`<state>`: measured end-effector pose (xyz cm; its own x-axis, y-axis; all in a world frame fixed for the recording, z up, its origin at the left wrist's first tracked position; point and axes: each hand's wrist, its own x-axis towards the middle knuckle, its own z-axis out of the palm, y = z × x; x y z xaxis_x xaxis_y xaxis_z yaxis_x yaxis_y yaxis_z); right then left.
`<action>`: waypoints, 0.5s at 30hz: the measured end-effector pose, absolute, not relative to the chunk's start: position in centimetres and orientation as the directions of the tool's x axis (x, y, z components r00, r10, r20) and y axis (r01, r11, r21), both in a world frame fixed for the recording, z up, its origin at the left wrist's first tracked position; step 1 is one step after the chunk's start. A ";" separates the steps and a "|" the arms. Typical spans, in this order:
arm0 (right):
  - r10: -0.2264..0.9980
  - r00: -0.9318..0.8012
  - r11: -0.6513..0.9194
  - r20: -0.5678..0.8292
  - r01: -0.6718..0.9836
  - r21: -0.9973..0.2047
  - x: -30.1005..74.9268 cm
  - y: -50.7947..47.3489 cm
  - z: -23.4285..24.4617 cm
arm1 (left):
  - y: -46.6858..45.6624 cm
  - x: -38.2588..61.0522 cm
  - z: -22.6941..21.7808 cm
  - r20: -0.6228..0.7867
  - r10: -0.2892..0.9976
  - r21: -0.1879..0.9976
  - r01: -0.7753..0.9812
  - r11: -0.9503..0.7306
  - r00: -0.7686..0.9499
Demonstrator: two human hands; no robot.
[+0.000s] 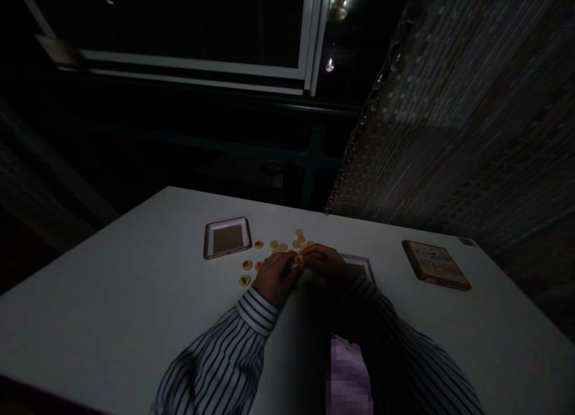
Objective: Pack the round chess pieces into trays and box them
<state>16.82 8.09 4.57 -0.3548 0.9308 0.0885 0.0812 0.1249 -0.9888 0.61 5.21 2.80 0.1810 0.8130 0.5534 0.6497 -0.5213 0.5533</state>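
My left hand [276, 275] and my right hand [324, 261] meet over the middle of a white table [112, 307], fingers curled together around small round yellow tokens [297, 259]. Several more yellow tokens [287, 244] lie scattered just beyond and to the left of my hands. Both arms wear blue-striped white sleeves. A white tray edge [362, 262] shows behind my right hand. The scene is very dark, so token details are unclear.
A square box half with a brown inside [227, 238] lies beyond the left hand. A flat brown game box [435, 264] sits at the right of the table. A textured curtain [471, 121] hangs at right, a dark window behind.
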 end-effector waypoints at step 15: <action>0.949 -0.297 0.132 0.105 0.072 -0.989 16.8 7.9 5.0 | 4.6 0.8 3.9 0.397 0.915 0.820 0.417 -0.391 0.077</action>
